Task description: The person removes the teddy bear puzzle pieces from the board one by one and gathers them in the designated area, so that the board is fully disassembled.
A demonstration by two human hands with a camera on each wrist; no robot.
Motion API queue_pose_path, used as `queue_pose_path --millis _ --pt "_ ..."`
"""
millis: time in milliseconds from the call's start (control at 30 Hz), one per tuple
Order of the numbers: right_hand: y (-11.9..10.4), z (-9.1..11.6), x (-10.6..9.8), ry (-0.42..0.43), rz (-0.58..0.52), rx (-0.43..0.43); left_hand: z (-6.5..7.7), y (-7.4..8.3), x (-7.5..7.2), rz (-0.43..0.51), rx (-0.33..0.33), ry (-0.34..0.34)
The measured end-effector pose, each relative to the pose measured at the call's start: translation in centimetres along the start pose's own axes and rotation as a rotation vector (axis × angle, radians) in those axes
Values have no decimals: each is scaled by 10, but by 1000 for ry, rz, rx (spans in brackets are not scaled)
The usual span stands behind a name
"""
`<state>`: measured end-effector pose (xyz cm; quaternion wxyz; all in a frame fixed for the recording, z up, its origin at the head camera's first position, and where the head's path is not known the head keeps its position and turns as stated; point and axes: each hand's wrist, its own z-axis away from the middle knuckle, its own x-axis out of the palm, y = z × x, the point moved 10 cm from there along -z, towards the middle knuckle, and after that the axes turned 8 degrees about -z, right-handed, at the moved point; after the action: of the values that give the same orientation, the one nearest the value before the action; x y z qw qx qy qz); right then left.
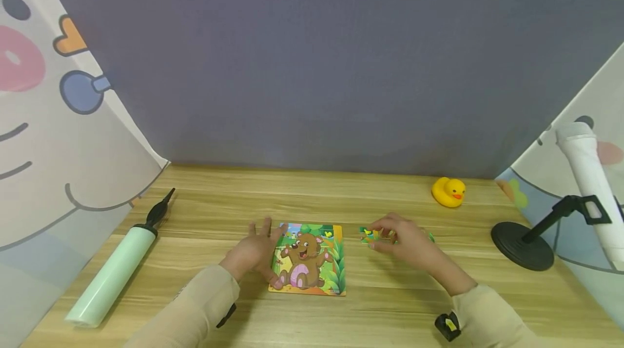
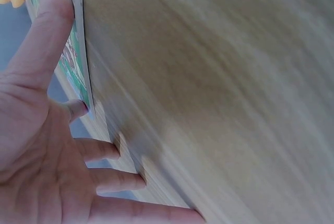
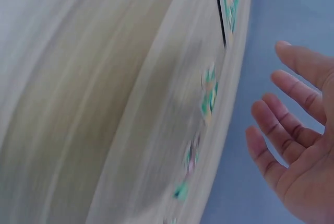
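Note:
A square bear picture puzzle lies on the table in the head view. My left hand is spread at its left edge, thumb on the lower left corner and index finger at the upper left; the other fingers stretch out over the wood. To the right, my right hand hovers above loose puzzle pieces, partly hiding them. One green piece with a yellow duck shows left of its fingertips. In the right wrist view its fingers are loosely bent and hold nothing, with blurred puzzle pieces on the table beyond.
A pale green hand pump lies at the left of the wooden table. At the back right sits a yellow rubber duck. A white microphone on a black stand occupies the right side. A grey wall panel rises behind.

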<state>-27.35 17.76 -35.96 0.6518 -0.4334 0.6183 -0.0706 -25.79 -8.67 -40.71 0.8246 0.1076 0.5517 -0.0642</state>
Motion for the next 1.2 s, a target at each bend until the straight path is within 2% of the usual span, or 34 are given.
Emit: queue_pose_path --millis 300,467,667,967,1200 --pt "-23 -20 32 6 -79 -28 -1 -1 3 1 -31 -24" --pt "-29 -31 53 11 -82 37 -4 -3 4 10 -58 -36" --pt "-30 -42 76 1 -14 104 -6 -3 6 0 -66 -43" --pt "-39 -52 87 -23 170 91 -5 -3 7 12 -68 -40" --pt "-43 -60 87 -22 153 92 -3 -5 7 16 -81 -46"
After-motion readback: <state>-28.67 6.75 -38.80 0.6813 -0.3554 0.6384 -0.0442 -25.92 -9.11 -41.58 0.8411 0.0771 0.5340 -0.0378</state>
